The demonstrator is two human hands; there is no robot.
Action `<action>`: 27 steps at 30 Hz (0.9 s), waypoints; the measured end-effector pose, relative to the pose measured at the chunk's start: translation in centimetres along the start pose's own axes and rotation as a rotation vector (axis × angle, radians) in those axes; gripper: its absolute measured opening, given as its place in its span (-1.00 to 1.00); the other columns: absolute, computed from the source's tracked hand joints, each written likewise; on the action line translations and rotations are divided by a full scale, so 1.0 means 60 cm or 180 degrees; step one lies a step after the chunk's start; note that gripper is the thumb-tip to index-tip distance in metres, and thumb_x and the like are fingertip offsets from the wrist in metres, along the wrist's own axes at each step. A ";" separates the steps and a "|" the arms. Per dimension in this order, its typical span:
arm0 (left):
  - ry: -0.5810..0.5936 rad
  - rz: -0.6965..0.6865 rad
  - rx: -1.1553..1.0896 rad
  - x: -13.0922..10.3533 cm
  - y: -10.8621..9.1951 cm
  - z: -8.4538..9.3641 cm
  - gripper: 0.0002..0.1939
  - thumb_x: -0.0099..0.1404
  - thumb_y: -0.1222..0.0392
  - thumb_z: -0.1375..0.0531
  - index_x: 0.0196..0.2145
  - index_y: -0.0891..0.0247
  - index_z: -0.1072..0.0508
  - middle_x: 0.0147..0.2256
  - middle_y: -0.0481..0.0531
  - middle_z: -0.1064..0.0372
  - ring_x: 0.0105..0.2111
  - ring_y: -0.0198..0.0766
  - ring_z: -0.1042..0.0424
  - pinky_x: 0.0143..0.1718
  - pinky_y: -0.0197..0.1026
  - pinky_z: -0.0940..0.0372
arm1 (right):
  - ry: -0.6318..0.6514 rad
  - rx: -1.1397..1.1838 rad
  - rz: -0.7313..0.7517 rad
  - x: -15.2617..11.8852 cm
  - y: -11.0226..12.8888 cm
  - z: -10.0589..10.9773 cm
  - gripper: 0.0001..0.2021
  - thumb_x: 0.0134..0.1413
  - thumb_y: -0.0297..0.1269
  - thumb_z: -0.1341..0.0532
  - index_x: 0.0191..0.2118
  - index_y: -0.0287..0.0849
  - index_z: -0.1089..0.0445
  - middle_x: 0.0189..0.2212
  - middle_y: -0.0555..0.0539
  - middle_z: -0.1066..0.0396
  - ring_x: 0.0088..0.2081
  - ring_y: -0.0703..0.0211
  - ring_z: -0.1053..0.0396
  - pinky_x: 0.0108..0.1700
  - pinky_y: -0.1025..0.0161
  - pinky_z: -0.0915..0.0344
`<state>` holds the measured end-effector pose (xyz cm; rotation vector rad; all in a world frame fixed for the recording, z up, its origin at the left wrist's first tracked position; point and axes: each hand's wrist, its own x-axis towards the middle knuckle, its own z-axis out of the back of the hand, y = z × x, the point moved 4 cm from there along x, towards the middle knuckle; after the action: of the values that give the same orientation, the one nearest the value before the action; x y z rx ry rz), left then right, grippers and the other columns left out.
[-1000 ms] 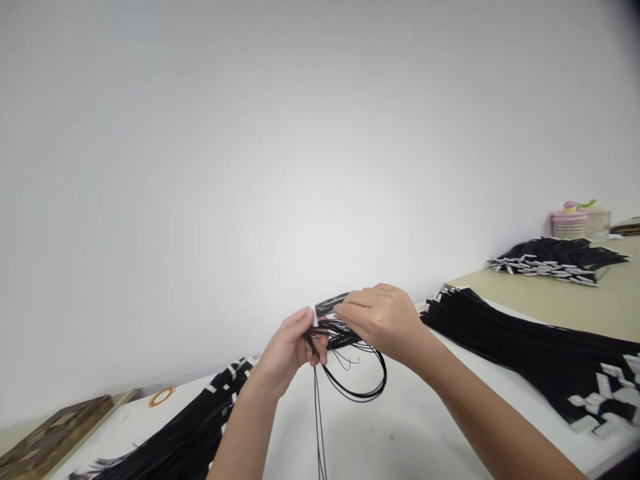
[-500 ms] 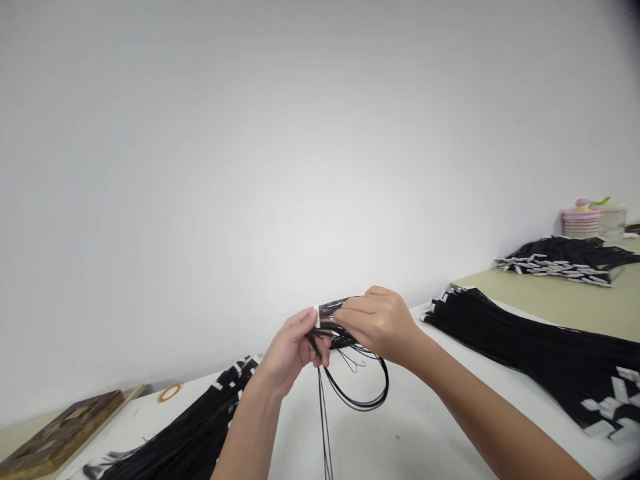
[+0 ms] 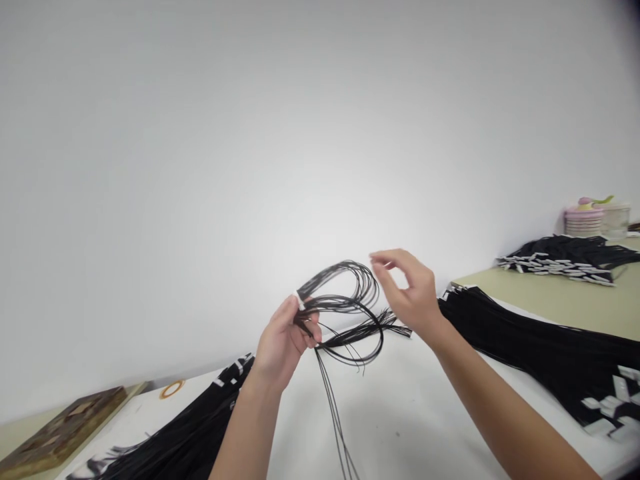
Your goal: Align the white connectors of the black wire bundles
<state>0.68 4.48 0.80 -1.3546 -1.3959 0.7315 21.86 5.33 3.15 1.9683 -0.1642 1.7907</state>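
A looped bundle of thin black wires (image 3: 367, 283) with a white connector (image 3: 300, 301) is held in my left hand (image 3: 286, 340), the thumb pressed by the connector. The loops fan out to the right, and a few long wires hang down toward the bottom edge. Just right of the loops is my right hand (image 3: 407, 287), raised, its thumb and fingers curved and apart with nothing between them. Behind the loops, loose wire ends spread right above the white table (image 3: 395, 407).
Black wires with white connectors lie at the left (image 3: 185, 427) and right (image 3: 540, 343). Another pile (image 3: 560, 260) rests on the greenish surface (image 3: 530, 287), near a pink-lidded container (image 3: 583, 220). An orange ring (image 3: 172, 389) and a brown block (image 3: 65, 427) are at the left.
My right hand has let go of the wires and moved right and up. The loops have sprung open, and my left hand has shifted slightly left with the connector.
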 end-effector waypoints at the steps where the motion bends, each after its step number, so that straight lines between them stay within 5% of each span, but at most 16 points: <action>1: -0.0070 -0.0041 -0.0171 0.000 -0.002 0.002 -0.79 0.32 0.11 -0.03 -0.30 0.30 -0.34 -0.51 -0.01 -0.30 -0.62 -0.34 -0.34 -0.58 -0.32 -0.20 | -0.0054 0.0037 -0.0453 0.003 -0.014 0.009 -0.89 0.15 -0.30 -0.14 -0.24 -0.17 -0.38 -0.32 -0.07 -0.42 -0.26 0.19 -0.36 -0.24 0.25 -0.29; 4: -0.0114 -0.0126 -0.0647 0.000 -0.006 0.004 -0.79 0.34 0.14 0.02 -0.30 0.29 -0.33 -0.50 0.00 -0.30 -0.58 -0.33 -0.35 -0.53 -0.29 -0.26 | 0.0869 0.0221 -0.1585 -0.003 -0.044 0.006 -0.82 0.15 -0.21 -0.11 -0.38 -0.17 -0.36 -0.43 -0.03 -0.39 -0.40 0.22 -0.33 -0.39 0.29 -0.26; 6: -0.0063 -0.0177 -0.0830 0.000 -0.007 0.002 -0.79 0.35 0.15 0.04 -0.30 0.27 -0.33 -0.49 0.00 -0.30 -0.57 -0.31 -0.37 -0.51 -0.28 -0.28 | 0.1811 0.0482 -0.1888 -0.017 -0.044 -0.014 -0.79 0.12 -0.20 -0.13 -0.42 -0.19 -0.38 -0.46 -0.03 -0.39 -0.44 0.24 -0.32 -0.42 0.31 -0.23; 8: -0.0044 -0.0204 -0.0903 0.000 -0.005 0.000 -0.79 0.36 0.16 0.05 -0.29 0.27 -0.33 -0.49 0.00 -0.30 -0.55 -0.29 -0.39 -0.50 -0.27 -0.30 | 0.2296 0.0790 -0.1916 -0.030 -0.030 -0.034 -0.80 0.10 -0.20 -0.15 -0.41 -0.21 -0.40 -0.47 -0.03 -0.39 -0.45 0.25 -0.32 -0.42 0.32 -0.23; 18: -0.0007 -0.0250 -0.0942 0.003 0.008 -0.007 -0.76 0.35 0.13 0.01 -0.28 0.30 -0.38 -0.49 0.06 -0.38 -0.24 -0.07 -0.48 -0.19 -0.06 -0.36 | 0.2142 0.1173 -0.1663 -0.068 0.033 -0.091 -0.82 0.06 -0.19 -0.21 -0.44 -0.18 -0.40 -0.56 0.07 -0.27 -0.54 0.38 -0.11 -0.53 0.41 -0.05; 27: 0.0279 -0.0367 -0.0749 0.000 0.018 -0.024 -0.79 0.31 0.14 -0.07 -0.28 0.32 -0.41 -0.41 0.09 -0.43 -0.20 -0.11 -0.44 -0.17 -0.08 -0.33 | 0.1961 0.0808 -0.0828 -0.074 0.056 -0.104 -0.95 0.03 -0.41 -0.18 -0.42 -0.18 -0.32 -0.47 0.05 -0.35 -0.44 0.34 -0.25 -0.40 0.41 -0.19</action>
<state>2.38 4.37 0.21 -1.4544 -1.5114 0.4366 14.26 3.98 0.00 1.4072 0.5150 2.2123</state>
